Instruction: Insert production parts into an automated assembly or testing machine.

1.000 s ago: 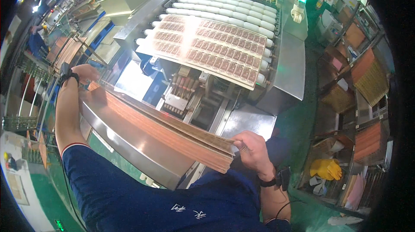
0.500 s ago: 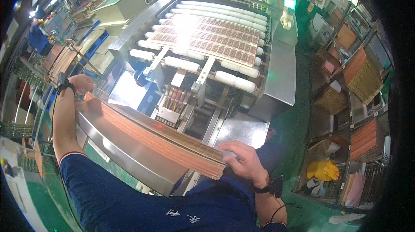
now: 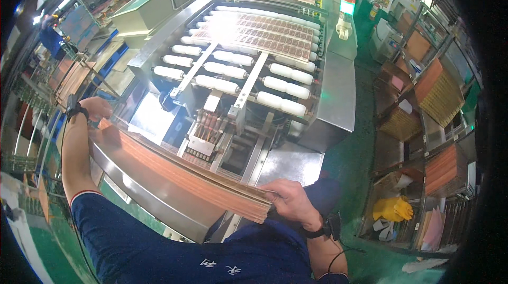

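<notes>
In front of me lies a long stack of thin, copper-coloured boards (image 3: 174, 165), slanting from the upper left to the lower right on a metal ledge (image 3: 143, 186). My right hand (image 3: 291, 200) pinches the near right end of the top board, its thumb and fingers closed at the edge. At the far left end of the stack is my left hand (image 3: 97, 108), fingers curled in; what they hold there is hidden. Beyond the stack, a patterned copper panel (image 3: 254, 35) lies flat on the white rollers (image 3: 225, 70) of a conveyor machine.
A red, white and green signal lamp (image 3: 346, 6) stands at the machine's right side. Shelves on the right hold board stacks (image 3: 450, 170) and yellow gloves (image 3: 392, 208). Metal arms (image 3: 248, 85) reach over the rollers. Another person (image 3: 50, 40) is far left.
The patterned panel has travelled away from me along the rollers, leaving more rollers bare. My right fingers have closed in on the top board's edge. My left hand has stayed nearly in place.
</notes>
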A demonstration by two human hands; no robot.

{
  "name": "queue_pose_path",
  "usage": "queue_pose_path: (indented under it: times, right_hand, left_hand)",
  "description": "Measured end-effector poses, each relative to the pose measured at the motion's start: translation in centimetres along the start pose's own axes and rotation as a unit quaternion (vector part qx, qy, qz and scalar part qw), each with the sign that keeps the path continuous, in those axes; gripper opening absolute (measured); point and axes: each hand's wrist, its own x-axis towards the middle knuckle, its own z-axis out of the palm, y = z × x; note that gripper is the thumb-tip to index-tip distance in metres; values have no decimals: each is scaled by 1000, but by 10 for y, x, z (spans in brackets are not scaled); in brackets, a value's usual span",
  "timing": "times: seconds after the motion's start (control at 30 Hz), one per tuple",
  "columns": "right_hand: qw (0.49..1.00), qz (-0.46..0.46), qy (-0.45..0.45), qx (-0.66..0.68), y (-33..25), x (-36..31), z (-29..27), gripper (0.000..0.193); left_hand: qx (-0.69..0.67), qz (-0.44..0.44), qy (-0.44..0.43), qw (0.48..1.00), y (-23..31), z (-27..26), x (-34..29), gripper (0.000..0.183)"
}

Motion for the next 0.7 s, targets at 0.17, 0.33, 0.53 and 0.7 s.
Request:
queue_pose_path:
  times: [0.17, 0.33, 0.53, 0.7]
  right_hand:
    - [1000, 7, 1, -8, -15, -22, 23, 15]
    - [1000, 7, 17, 0, -23, -41, 41, 17]
    - [1000, 18, 15, -3, -25, -45, 39, 17]
    - [1000, 10, 17, 0, -23, -46, 41, 19]
  left_hand:
    - [2, 0, -8, 1000, -37, 15, -1, 45]
    - [-37, -10, -11, 999, -59, 28, -5, 42]
    - [46, 2, -6, 999, -39, 32, -14, 40]
    - [182, 204, -25, 962, -94, 26, 27, 24]
